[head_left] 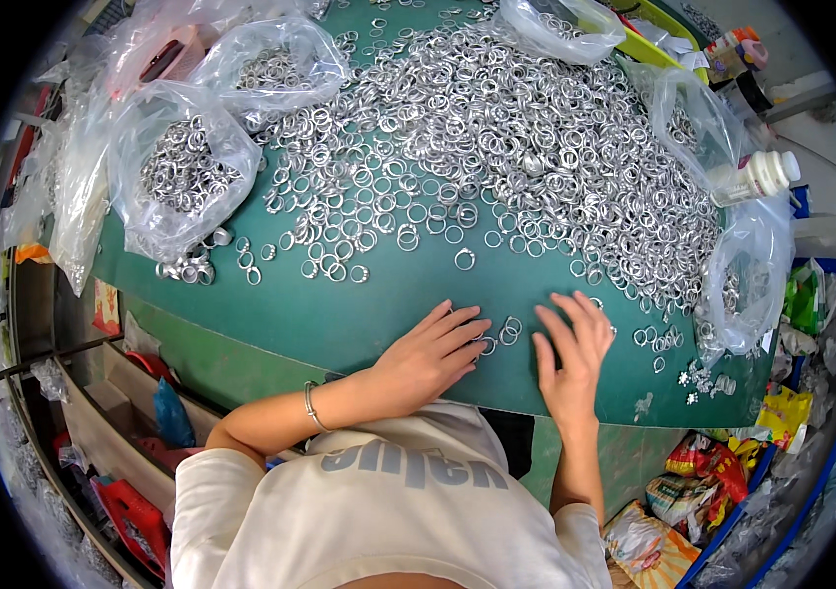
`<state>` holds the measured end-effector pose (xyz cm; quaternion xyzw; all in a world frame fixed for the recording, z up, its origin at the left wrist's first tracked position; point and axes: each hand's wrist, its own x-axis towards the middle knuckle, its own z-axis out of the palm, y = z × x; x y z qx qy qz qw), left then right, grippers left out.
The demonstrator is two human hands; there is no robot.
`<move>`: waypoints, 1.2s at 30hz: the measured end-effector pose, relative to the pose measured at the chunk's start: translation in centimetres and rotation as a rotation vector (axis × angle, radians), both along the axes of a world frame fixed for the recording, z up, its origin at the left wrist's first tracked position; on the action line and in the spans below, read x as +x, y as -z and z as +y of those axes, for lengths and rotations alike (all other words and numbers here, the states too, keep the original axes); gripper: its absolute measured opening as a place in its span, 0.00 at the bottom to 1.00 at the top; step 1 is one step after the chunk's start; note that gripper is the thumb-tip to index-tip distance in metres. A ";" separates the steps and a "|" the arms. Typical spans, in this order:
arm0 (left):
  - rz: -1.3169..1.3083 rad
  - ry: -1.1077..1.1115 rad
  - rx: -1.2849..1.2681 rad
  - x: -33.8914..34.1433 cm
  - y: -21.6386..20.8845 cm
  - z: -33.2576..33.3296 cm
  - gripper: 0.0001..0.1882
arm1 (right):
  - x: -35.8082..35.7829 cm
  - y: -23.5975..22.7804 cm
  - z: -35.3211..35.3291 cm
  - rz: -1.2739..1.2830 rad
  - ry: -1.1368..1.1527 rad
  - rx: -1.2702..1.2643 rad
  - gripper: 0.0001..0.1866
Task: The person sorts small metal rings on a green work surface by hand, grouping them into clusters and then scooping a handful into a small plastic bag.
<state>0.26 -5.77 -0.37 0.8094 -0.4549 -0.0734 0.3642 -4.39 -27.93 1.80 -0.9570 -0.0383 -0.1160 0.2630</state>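
My left hand (428, 355) lies low over the green tabletop near its front edge, fingers stretched out and slightly apart. Just beyond its fingertips are a few silver rings (509, 331), in the gap between my two hands. On the other side of that gap is my right hand (575, 348), its fingers spread and a little bent, with nothing seen in its grip. Another small ring sits by the right fingertips, partly hidden. A big heap of silver rings (536, 128) covers the far and right part of the table (320, 319), thinning into loose single rings towards me.
Clear plastic bags with rings (187, 177) stand at the left, and another bag (747, 285) at the right edge. A white bottle (756, 179) lies beside the heap. Several small ring pieces (701, 381) are at the near right. Drawers (123, 412) are below left; colourful packets (702, 471) below right.
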 end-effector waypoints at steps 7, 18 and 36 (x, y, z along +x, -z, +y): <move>-0.001 -0.010 0.016 -0.3 -0.2 -0.5 0.22 | -0.1 1.2 -0.1 -0.030 0.041 -0.059 0.06; -0.230 0.153 0.214 -0.4 -0.1 -1.9 0.21 | 2.5 -0.7 1.3 0.046 -0.033 0.064 0.17; -0.152 0.187 0.115 0.5 -0.6 -0.1 0.18 | 6.1 -0.1 1.1 0.046 -0.041 -0.160 0.23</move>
